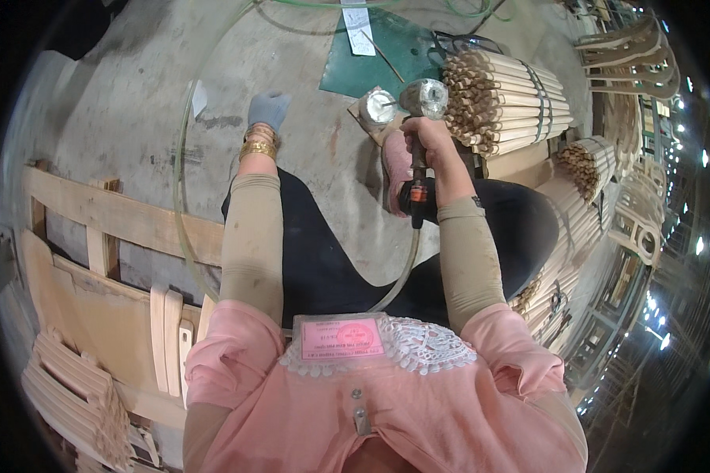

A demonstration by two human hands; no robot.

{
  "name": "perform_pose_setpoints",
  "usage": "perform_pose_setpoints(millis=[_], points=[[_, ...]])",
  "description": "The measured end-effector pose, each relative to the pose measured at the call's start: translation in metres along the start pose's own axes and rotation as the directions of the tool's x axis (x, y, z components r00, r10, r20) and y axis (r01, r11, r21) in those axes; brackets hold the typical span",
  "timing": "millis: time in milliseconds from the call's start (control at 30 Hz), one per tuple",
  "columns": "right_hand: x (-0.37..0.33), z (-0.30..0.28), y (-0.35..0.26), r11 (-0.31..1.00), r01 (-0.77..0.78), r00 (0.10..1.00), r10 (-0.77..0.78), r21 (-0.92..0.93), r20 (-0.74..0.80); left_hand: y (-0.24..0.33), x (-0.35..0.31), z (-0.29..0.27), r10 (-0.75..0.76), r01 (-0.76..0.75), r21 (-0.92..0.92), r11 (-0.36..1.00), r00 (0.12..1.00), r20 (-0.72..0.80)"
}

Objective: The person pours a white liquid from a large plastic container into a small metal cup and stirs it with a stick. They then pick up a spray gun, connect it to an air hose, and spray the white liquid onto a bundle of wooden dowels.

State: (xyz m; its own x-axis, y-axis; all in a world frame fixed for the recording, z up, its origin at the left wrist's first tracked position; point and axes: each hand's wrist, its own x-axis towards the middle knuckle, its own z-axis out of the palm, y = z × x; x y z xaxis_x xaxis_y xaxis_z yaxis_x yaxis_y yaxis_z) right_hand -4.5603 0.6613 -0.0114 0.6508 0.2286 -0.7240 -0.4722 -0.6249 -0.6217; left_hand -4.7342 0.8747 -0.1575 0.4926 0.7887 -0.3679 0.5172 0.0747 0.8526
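Right hand (434, 140) wrapped around the handle of a pistol-shaped tool (426, 98), whose head projects beyond the fist, toward a white round tub (377, 109); gloved left hand (269, 109) well apart, its grip indiscernible

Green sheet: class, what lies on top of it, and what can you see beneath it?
On the green sheet lie a white paper and a thin stick. Whatever is directly beneath is covered, so it cannot be seen; concrete floor shows beside it.
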Motion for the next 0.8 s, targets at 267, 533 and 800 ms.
perform_pose_setpoints(millis=[267, 533, 800], points=[[0.001, 0.013, 0.0, 0.982, 0.117, 0.992, -0.109, -0.148, 0.06, 0.007, -0.001, 0.002, -0.002, 0.003, 0.023, 1.0, 0.999, -0.038], [-0.005, -0.005, -0.006, 0.996, -0.045, 0.996, 0.05, -0.072, 0.069, -0.002, 0.0, 0.0, -0.094, 0.091, -0.053, 0.994, 0.995, -0.043], [-0.005, -0.008, -0.005, 0.994, -0.053, 0.995, 0.061, -0.094, 0.076, 0.005, -0.002, 0.0, -0.037, 0.036, -0.036, 0.999, 0.998, -0.047]])
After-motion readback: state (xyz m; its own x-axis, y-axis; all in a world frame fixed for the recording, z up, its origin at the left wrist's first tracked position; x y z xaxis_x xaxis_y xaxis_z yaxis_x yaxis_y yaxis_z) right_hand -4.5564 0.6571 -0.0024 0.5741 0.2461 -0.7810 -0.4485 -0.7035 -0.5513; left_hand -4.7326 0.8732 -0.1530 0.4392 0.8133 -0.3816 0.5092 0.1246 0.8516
